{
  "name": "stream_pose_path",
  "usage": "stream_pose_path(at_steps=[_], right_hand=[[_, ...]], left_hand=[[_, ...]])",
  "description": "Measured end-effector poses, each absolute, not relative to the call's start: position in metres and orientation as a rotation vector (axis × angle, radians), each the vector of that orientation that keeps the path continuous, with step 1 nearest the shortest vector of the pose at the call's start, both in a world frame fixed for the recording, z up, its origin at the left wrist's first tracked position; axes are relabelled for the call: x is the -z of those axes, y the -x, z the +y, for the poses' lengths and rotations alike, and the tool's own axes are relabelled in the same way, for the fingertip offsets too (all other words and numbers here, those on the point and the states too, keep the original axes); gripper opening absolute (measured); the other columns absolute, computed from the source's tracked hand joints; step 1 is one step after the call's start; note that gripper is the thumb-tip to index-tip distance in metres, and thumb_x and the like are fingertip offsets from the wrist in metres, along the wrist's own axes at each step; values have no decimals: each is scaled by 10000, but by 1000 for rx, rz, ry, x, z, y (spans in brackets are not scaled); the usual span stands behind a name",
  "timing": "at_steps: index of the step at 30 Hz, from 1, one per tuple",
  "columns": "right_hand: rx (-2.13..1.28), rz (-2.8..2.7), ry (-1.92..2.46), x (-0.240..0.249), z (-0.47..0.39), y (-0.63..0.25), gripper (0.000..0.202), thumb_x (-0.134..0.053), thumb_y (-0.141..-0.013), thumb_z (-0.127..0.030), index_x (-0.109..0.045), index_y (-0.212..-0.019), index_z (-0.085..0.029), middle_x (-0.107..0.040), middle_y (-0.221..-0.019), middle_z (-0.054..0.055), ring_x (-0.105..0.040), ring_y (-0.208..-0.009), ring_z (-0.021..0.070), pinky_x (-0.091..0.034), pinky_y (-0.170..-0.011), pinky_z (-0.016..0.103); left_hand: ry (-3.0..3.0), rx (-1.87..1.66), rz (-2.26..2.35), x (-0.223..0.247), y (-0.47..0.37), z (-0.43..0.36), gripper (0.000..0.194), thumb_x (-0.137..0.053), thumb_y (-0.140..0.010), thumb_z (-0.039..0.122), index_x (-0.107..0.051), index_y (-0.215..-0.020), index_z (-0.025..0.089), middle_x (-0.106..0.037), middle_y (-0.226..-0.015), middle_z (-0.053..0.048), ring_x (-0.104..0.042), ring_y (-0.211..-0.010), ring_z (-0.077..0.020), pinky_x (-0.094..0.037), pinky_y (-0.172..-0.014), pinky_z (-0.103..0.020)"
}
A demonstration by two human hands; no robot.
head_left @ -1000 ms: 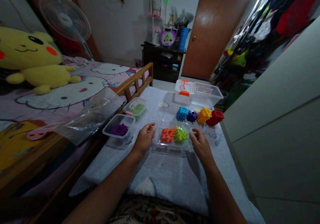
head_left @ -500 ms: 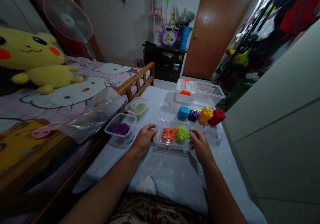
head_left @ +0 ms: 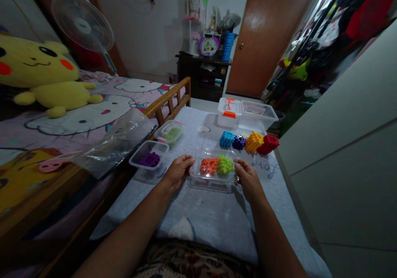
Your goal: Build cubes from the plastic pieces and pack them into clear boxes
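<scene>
Between my hands is a clear plastic container (head_left: pixel 213 176) with orange pieces (head_left: pixel 209 166) and lime-green pieces (head_left: pixel 224 165) showing in it. My left hand (head_left: pixel 179 171) grips its left end, fingers closed on the rim. Its right end is pinched by my right hand (head_left: pixel 248 178). Beyond it, stacks of light blue (head_left: pixel 227 139), dark purple (head_left: pixel 240 142), yellow (head_left: pixel 254 141) and red (head_left: pixel 268 144) pieces lie in a row. To the left, an open tub (head_left: pixel 161 149) holds purple pieces (head_left: pixel 150 159), and a lidded tub (head_left: pixel 169 131) holds green ones.
A white box with orange latches (head_left: pixel 228 114) and a clear bin (head_left: pixel 259 113) stand at the cloth's far end. At the left are a wooden rail (head_left: pixel 173 98), a crumpled plastic bag (head_left: pixel 114 143) and a yellow plush toy (head_left: pixel 56 79). A pale panel (head_left: pixel 344 154) borders the right.
</scene>
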State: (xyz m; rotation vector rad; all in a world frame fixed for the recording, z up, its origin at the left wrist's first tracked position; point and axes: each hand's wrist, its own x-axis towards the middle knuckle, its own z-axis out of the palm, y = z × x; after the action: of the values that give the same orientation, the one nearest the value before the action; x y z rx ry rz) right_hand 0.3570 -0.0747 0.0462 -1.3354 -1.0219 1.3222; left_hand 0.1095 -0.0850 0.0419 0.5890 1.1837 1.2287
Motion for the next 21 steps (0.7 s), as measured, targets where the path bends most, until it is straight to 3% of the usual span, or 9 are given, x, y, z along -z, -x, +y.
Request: stream_pose_path(at_steps=[13, 21], right_hand=[[-1351, -995, 1247, -55, -74, -359, 517, -793, -637, -526, -617, -985, -187, -499, -571, -92, -426, -426, 76, -373, -379, 214], [-1546, -1017, 1200, -73, -59, -356, 529, -831, -573, -504, -629, -936, -176, -488, -516, -93, -388, -401, 64, -315, -374, 203]], left_hand=[[-521, -1232, 1067, -52, -111, -91, 305, -823, -579, 267, -578, -718, 151, -560, -602, 50, -509, -506, -71, -420, -496, -182], [-560, -1119, 1060, -74, -100, -112, 285, -785, -621, 278, -525, -622, 163, -512, -537, 46, -469, -477, -69, -416, -498, -189]])
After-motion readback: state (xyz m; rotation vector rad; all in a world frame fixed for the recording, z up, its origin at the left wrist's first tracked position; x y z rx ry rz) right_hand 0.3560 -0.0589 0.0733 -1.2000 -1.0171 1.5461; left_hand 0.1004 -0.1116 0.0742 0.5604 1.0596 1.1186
